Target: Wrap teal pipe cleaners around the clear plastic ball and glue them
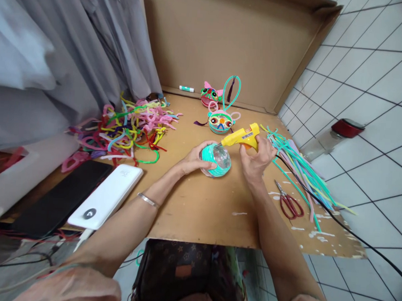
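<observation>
My left hand point(197, 160) is closed around a clear round ball point(224, 157) partly covered with turquoise pipe cleaner point(208, 153), holding it just over the table. In my right hand point(257, 157) is a yellow hot glue gun point(240, 137), gripped by its handle. Its nozzle points down to the left, at the ball's upper side where the turquoise covering borders the bare part; I cannot tell whether the tip touches. Behind the ball stands a decorated animal-face ornament point(220, 122) with a turquoise loop, and a second one with pink ears point(209, 95) is farther back.
Tangled pipe cleaners point(128, 124) are heaped at the left, near a white power bank point(106, 195) and a black phone point(63, 197). Red-handled scissors point(289, 203) and straight pipe cleaners point(304, 174) lie right, by the gun's black cord point(315, 199). A cardboard panel point(227, 39) stands behind.
</observation>
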A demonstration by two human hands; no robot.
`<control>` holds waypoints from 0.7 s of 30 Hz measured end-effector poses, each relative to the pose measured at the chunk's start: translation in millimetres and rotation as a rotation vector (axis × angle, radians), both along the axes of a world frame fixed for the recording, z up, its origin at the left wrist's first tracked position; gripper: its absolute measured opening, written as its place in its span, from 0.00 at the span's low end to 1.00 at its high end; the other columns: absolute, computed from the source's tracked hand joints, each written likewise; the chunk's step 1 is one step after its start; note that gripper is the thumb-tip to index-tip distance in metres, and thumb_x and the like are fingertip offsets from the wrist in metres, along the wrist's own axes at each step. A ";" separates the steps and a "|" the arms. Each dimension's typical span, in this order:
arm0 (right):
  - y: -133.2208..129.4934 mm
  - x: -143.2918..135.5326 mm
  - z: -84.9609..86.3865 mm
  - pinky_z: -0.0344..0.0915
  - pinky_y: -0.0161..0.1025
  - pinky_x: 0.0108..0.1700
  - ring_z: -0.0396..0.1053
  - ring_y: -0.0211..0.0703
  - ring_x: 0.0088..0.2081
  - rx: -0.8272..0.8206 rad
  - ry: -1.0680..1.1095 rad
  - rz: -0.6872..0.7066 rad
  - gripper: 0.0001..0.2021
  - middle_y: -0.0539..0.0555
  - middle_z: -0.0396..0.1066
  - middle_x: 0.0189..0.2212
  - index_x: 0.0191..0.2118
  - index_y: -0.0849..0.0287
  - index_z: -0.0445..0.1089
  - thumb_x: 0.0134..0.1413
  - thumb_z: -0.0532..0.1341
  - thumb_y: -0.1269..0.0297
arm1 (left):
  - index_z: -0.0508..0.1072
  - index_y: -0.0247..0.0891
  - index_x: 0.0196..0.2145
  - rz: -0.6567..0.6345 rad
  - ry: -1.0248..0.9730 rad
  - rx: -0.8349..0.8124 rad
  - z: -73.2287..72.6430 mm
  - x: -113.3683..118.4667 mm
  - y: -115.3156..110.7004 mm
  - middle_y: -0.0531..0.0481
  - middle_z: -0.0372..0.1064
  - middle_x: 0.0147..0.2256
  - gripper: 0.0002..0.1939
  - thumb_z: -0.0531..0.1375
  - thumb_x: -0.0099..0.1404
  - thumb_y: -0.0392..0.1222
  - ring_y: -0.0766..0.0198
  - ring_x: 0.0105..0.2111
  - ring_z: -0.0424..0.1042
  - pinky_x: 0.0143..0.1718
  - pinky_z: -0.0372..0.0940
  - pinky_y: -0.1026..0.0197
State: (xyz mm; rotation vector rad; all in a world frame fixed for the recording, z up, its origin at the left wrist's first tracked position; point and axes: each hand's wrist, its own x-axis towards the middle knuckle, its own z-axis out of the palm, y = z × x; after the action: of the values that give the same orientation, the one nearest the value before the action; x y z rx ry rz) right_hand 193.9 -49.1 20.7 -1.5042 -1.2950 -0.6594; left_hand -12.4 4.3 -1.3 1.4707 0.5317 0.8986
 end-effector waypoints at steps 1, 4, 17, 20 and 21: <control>-0.4 0.3 0.4 0.59 0.49 0.50 0.70 0.53 0.46 -0.004 -0.002 0.004 0.15 0.58 0.73 0.41 0.46 0.57 0.67 0.53 0.58 0.58 | 0.68 0.36 0.54 -0.006 0.003 -0.001 0.4 -0.1 -0.2 0.43 0.72 0.50 0.45 0.75 0.38 0.47 0.52 0.48 0.72 0.50 0.67 0.55; -1.6 0.8 1.2 0.59 0.49 0.50 0.69 0.53 0.47 -0.030 0.000 0.011 0.15 0.58 0.73 0.41 0.46 0.57 0.67 0.53 0.58 0.59 | 0.68 0.36 0.54 -0.013 0.007 0.001 1.0 -0.4 -0.3 0.43 0.72 0.50 0.45 0.76 0.38 0.48 0.52 0.48 0.72 0.50 0.67 0.55; -2.6 1.4 6.2 0.60 0.49 0.48 0.71 0.52 0.44 -0.028 -0.022 0.041 0.14 0.56 0.73 0.39 0.44 0.56 0.67 0.53 0.57 0.57 | 0.67 0.37 0.54 -0.014 0.012 -0.023 1.1 0.7 -0.7 0.43 0.72 0.49 0.46 0.76 0.37 0.48 0.53 0.46 0.72 0.48 0.68 0.56; -2.4 2.4 6.0 0.59 0.48 0.48 0.70 0.52 0.45 -0.046 -0.019 0.060 0.14 0.56 0.73 0.41 0.45 0.55 0.67 0.52 0.58 0.58 | 0.67 0.37 0.53 -0.017 0.004 -0.014 1.2 0.5 -0.7 0.43 0.72 0.49 0.45 0.76 0.37 0.48 0.53 0.45 0.73 0.46 0.69 0.57; -2.4 2.5 5.9 0.59 0.48 0.48 0.69 0.52 0.46 -0.056 -0.015 0.060 0.15 0.56 0.73 0.41 0.45 0.55 0.67 0.52 0.58 0.58 | 0.67 0.38 0.53 -0.017 0.003 -0.009 1.2 0.5 -0.6 0.43 0.72 0.49 0.45 0.76 0.37 0.48 0.53 0.45 0.73 0.46 0.69 0.57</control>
State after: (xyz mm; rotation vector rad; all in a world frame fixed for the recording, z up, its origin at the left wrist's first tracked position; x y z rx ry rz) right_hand 196.4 -51.6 26.6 -1.5014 -1.3751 -0.6010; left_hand -11.9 3.7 -0.1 1.4673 0.5240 0.8796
